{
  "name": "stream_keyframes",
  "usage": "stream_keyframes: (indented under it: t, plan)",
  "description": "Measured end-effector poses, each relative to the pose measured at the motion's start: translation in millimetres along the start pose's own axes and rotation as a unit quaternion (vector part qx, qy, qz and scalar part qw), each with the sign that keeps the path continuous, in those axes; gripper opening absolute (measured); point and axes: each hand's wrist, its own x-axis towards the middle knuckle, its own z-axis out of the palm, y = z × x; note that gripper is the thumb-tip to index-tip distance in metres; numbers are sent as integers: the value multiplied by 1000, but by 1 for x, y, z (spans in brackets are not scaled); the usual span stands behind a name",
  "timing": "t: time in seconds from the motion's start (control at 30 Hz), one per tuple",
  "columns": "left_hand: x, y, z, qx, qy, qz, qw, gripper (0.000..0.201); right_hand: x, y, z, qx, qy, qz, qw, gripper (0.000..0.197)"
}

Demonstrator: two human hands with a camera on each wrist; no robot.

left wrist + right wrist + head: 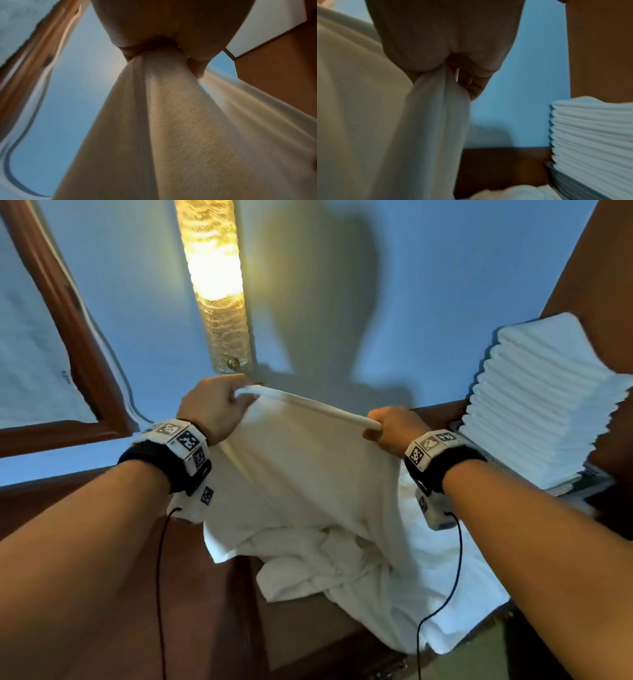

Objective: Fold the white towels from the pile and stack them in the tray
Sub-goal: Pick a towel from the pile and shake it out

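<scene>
Two upper corners of a white towel [301, 474] are being pinched and held up, so that its top edge is being stretched into a taut, slightly rolled line between the hands while the rest is hanging down in soft vertical folds. Its lower part is being draped onto the pile of loose white towels [359, 570], which is lying crumpled on a dark wooden surface [205, 594] below. A tall stack of folded towels [541, 405] is being carried by a grey tray [579, 482] to the right, well apart from the held towel. A blue wall [428, 285] is being lit by a glowing wall lamp [214, 268], and a wooden-framed opening [68, 313] is being shown at the left. The left hand [214, 409] is being held raised with its fingers curled and clamped on the towel's left corner; in the left wrist view the cloth [171, 121] is being gathered into the closed hand [154, 27]. The right hand [394, 428] is being held slightly lower, fingers likewise closed on the right corner, as is being confirmed in the right wrist view, where fabric [436, 108] is being squeezed between thumb and fingers [476, 83]. Both forearms are being extended forward, with marker-covered bands being worn at the wrists.
</scene>
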Motion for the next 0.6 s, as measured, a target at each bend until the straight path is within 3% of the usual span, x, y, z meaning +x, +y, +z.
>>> stream_keyframes:
  t: [0.13,0.23,0.37,0.53,0.6]
  plan:
    - [-2,-25,-21,43,8,-44,998,25,-27,37,28,36,-32,74,996,24]
    - [-1,-42,-26,59,-2,-74,995,21,-34,55,27,57,-19,80,995,31]
    - [8,-46,-22,81,15,-110,990,24,-13,69,0,-13,23,55,998,19]
    - [18,-41,-9,84,18,-127,988,24,23,71,-57,-67,139,55,986,14]
    - [23,-30,1,61,24,-124,990,24,32,65,-70,-106,136,68,983,16]
